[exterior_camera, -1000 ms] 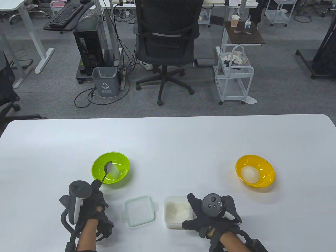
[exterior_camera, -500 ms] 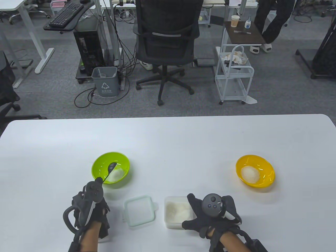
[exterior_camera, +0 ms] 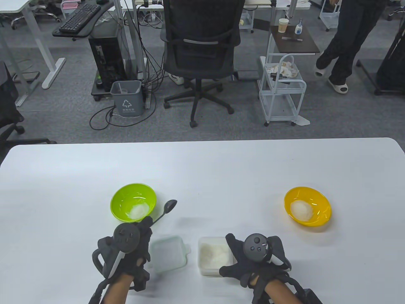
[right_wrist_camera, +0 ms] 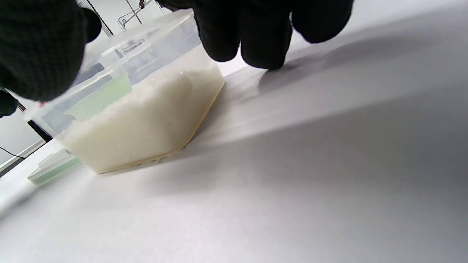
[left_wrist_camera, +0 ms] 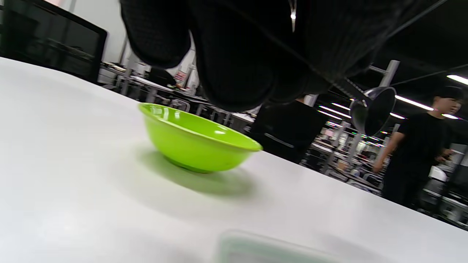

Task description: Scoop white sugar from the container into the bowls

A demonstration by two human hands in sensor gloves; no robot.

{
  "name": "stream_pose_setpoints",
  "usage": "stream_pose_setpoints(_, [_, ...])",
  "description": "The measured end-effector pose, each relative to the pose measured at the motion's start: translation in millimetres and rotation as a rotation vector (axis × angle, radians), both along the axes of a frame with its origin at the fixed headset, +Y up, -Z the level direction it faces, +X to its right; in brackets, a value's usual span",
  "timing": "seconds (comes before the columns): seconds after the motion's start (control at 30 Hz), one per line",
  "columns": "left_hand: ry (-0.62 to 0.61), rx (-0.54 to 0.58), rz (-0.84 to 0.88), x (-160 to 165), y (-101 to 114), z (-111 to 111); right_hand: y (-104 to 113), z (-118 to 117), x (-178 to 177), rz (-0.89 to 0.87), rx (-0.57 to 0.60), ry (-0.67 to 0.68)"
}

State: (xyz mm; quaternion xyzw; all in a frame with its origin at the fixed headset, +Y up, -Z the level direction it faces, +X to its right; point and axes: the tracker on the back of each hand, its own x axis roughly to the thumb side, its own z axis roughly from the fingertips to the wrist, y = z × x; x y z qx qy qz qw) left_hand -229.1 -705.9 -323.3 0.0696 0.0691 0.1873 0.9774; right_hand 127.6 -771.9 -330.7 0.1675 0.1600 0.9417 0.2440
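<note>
Left hand (exterior_camera: 131,250) pinches empty spoon (exterior_camera: 167,209), now withdrawn from green bowl (exterior_camera: 121,202); right hand (exterior_camera: 253,256) grips sugar container (exterior_camera: 213,253).

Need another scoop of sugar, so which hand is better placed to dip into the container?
Left hand: it holds the dark metal spoon, empty. Right hand steadies the clear plastic sugar container.

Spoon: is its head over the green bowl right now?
No. In the table view the spoon in the left hand sits right of the green bowl, over bare table.
</note>
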Motion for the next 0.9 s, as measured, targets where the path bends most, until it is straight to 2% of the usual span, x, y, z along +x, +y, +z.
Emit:
stream_pose_setpoints(0.13, [-0.156,0.007,-0.045,25,5,8,0,0,0,-0.001,-0.001,0.0])
stream_pose_setpoints(0.2, [-0.256,0.006,-0.108,39,6,13,0,0,0,-0.002,-0.001,-0.001])
stream_pose_setpoints(0.33, [-0.355,0.031,-0.268,62,4,20,0,0,0,-0.001,-0.001,-0.002])
stream_pose_setpoints(0.5, [-0.446,0.037,-0.393,83,-3,28,-1,0,1,-0.003,-0.002,-0.003])
stream_pose_setpoints(0.73, [-0.495,0.06,-0.578,109,-13,36,-1,0,1,-0.003,-0.002,-0.003])
stream_pose_setpoints(0.9, [-0.52,0.054,-0.579,114,-13,37,-1,0,1,-0.002,0.0,-0.003])
